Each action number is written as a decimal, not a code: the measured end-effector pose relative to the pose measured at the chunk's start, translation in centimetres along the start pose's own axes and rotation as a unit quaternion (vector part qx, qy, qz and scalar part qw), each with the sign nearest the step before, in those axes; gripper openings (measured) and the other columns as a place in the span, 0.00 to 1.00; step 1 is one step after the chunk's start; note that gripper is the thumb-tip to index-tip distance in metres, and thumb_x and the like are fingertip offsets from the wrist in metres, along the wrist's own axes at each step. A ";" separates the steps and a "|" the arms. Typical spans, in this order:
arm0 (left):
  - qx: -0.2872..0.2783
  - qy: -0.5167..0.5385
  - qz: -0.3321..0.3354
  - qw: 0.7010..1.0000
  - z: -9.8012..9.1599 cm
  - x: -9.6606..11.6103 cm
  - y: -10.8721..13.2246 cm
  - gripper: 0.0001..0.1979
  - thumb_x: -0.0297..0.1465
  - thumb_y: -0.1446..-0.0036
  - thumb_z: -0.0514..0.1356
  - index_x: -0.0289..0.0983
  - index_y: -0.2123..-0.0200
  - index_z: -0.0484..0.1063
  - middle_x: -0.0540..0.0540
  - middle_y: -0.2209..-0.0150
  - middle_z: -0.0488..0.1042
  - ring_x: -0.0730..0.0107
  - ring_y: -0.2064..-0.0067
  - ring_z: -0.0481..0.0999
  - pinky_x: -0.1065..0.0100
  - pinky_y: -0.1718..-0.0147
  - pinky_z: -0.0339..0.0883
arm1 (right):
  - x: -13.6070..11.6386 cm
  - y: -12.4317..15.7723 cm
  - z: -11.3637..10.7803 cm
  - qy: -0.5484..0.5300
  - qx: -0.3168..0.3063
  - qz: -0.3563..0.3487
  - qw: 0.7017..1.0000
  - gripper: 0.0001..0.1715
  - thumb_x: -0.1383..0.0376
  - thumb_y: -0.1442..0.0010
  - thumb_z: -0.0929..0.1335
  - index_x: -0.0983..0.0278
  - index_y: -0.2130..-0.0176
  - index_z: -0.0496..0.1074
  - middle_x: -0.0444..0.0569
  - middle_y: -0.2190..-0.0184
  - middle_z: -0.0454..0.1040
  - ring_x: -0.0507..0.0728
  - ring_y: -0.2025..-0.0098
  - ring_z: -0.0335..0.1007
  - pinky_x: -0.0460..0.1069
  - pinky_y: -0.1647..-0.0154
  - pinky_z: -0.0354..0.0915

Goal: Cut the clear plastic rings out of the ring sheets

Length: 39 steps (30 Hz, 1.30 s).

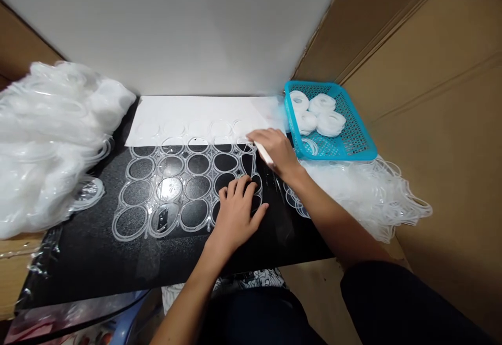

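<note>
A clear plastic sheet of joined rings [198, 186] lies flat in rows across the black tabletop, its far edge overlapping a white sheet [204, 110]. My left hand [239, 206] presses on the near right part of the rings, fingers spread. At the far right corner of the ring sheet, my right hand [276, 151] is closed around a slim white tool [263, 153]. The tool's tip is hidden, so its kind cannot be made out. Under the left hand, some of the rings are covered from sight.
A large heap of clear ring sheets [50, 141] rises on the left. At the back right, a blue basket [371, 151] holds several bundles of white rings [330, 124]. Loose ring scrap [364, 193] lies before it. Cardboard [439, 99] walls the right side.
</note>
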State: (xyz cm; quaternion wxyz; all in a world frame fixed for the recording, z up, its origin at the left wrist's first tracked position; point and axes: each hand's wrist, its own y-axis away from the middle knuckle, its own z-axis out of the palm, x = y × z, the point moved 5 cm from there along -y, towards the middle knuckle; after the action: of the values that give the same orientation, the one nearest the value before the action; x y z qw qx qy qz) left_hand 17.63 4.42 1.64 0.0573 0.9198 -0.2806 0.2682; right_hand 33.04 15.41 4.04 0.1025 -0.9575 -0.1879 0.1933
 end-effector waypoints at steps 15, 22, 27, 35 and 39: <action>0.053 0.062 0.027 0.996 -2.5 -0.7 2.0 0.13 0.35 0.27 0.54 0.41 0.43 0.70 0.39 0.36 0.70 0.56 0.33 0.66 0.48 0.34 0.55 | -2.7 -1.8 2.5 -0.300 -0.085 0.056 0.948 0.10 0.59 0.31 0.70 0.55 0.57 0.84 0.47 0.53 0.85 0.60 0.47 0.80 0.59 0.39 0.72; 0.045 -0.054 -0.026 0.997 -2.3 -3.2 2.5 0.19 0.37 0.28 0.55 0.35 0.39 0.68 0.32 0.34 0.66 0.46 0.32 0.63 0.44 0.34 0.56 | -3.5 1.4 4.5 -0.372 -0.087 0.088 0.920 0.09 0.59 0.33 0.72 0.56 0.58 0.84 0.47 0.54 0.85 0.59 0.49 0.81 0.59 0.41 0.73; 0.043 -0.073 -0.047 0.995 -2.3 -3.3 2.6 0.20 0.39 0.28 0.55 0.39 0.38 0.68 0.34 0.33 0.67 0.45 0.33 0.64 0.42 0.36 0.59 | -4.1 1.0 4.7 -0.352 -0.114 0.048 0.928 0.08 0.61 0.32 0.71 0.53 0.58 0.84 0.46 0.54 0.85 0.59 0.48 0.79 0.60 0.40 0.70; 0.039 -0.089 -0.054 0.994 -2.5 -3.2 2.5 0.21 0.41 0.27 0.54 0.38 0.38 0.69 0.34 0.34 0.67 0.43 0.33 0.63 0.42 0.37 0.57 | -4.2 1.1 4.5 -0.381 -0.105 0.057 0.917 0.08 0.62 0.32 0.71 0.53 0.57 0.84 0.46 0.54 0.85 0.59 0.49 0.79 0.59 0.42 0.71; 0.040 -0.086 -0.053 0.994 -2.4 -3.3 2.6 0.21 0.41 0.27 0.54 0.39 0.37 0.68 0.35 0.32 0.66 0.43 0.33 0.63 0.42 0.37 0.57 | -4.7 1.0 4.5 -0.311 -0.116 0.024 0.943 0.09 0.63 0.31 0.70 0.53 0.58 0.83 0.44 0.55 0.85 0.58 0.49 0.78 0.60 0.41 0.68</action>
State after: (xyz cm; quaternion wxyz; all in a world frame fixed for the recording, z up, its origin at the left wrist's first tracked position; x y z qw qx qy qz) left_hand 12.83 4.45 1.86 0.0099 0.9547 -0.2242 0.1955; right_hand 27.54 13.18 1.25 -0.0777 -0.8591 -0.2082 0.4611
